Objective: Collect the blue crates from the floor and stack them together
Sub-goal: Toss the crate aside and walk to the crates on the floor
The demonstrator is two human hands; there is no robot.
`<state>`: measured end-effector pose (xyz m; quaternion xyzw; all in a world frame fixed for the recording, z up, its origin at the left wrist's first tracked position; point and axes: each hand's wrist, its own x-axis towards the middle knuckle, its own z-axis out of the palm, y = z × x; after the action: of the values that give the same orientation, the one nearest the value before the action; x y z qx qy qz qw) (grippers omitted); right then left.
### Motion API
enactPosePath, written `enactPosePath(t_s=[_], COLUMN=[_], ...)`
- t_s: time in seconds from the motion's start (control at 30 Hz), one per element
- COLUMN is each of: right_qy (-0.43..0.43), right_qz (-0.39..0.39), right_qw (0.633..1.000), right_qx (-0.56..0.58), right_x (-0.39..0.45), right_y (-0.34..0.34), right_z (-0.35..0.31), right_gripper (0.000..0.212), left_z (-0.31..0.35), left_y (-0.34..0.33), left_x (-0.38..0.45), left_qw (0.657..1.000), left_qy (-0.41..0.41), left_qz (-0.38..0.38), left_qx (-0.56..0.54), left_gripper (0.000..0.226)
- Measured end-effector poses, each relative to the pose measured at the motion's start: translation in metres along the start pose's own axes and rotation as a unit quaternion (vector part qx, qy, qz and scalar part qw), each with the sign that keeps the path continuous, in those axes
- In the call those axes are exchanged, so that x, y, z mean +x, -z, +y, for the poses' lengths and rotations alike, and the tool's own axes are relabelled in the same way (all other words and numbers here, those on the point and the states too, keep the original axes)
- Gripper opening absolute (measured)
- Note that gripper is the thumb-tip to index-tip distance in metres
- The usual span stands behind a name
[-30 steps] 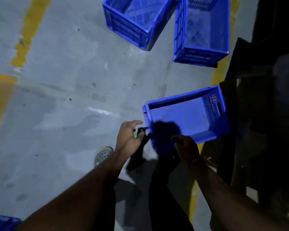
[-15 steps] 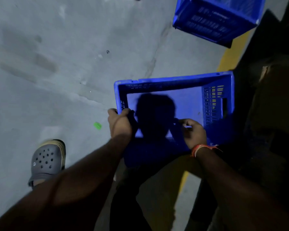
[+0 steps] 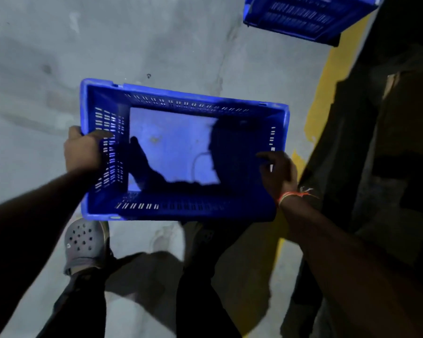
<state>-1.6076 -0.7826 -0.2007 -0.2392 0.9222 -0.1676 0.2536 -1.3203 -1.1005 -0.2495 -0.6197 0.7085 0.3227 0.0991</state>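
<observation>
An empty blue crate (image 3: 171,152) with slotted walls hangs level above the grey floor, open side up, in front of my legs. My left hand (image 3: 83,150) grips its left short wall, thumb inside over the rim. My right hand (image 3: 277,172) holds the right short wall, fingers curled over the rim, a red thread band on the wrist. A second blue crate (image 3: 303,18) lies on the floor at the top right, only partly in view.
A yellow floor line (image 3: 327,93) runs along the right, beside a dark shelf or rack (image 3: 388,142) that fills the right side. My grey clog (image 3: 86,245) stands under the crate's near left corner. Bare concrete floor (image 3: 132,40) spreads to the left and ahead.
The crate has come up off the floor and closer to me, now level between both hands. My hands moved from its near edge to the two short walls. The far crates slid out of view.
</observation>
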Motion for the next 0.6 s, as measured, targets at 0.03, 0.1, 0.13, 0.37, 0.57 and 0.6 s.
enactPosePath(t_s=[0.03, 0.1, 0.13, 0.37, 0.57, 0.6], right_qy=[0.019, 0.029, 0.022, 0.048, 0.095, 0.089], right_qz=[0.015, 0.041, 0.052, 0.029, 0.001, 0.008], right_qw=[0.999, 0.994, 0.993, 0.998, 0.995, 0.996], right_qx=[-0.032, -0.097, -0.108, -0.03, -0.02, -0.013], right_x=[0.004, 0.007, 0.005, 0.004, 0.004, 0.001], right_y=[0.001, 0.001, 0.0, -0.018, -0.006, -0.004], right_z=[0.001, 0.004, 0.005, 0.018, 0.017, 0.014], right_gripper=[0.032, 0.032, 0.031, 0.03, 0.046, 0.047], left_z=[0.001, -0.002, -0.003, -0.003, -0.014, -0.016], left_y=[0.006, 0.014, 0.013, 0.015, 0.02, 0.021], left_x=[0.0, -0.004, -0.004, -0.004, 0.007, 0.01], left_qw=[1.0, 0.996, 0.993, 0.992, 0.989, 0.988], left_qy=[0.002, -0.048, -0.068, -0.073, -0.115, -0.121], left_qz=[-0.009, -0.03, -0.024, -0.029, -0.065, -0.068], left_qx=[-0.005, 0.07, 0.092, 0.099, 0.073, 0.065], left_gripper=[0.044, 0.031, 0.03, 0.037, 0.03, 0.026])
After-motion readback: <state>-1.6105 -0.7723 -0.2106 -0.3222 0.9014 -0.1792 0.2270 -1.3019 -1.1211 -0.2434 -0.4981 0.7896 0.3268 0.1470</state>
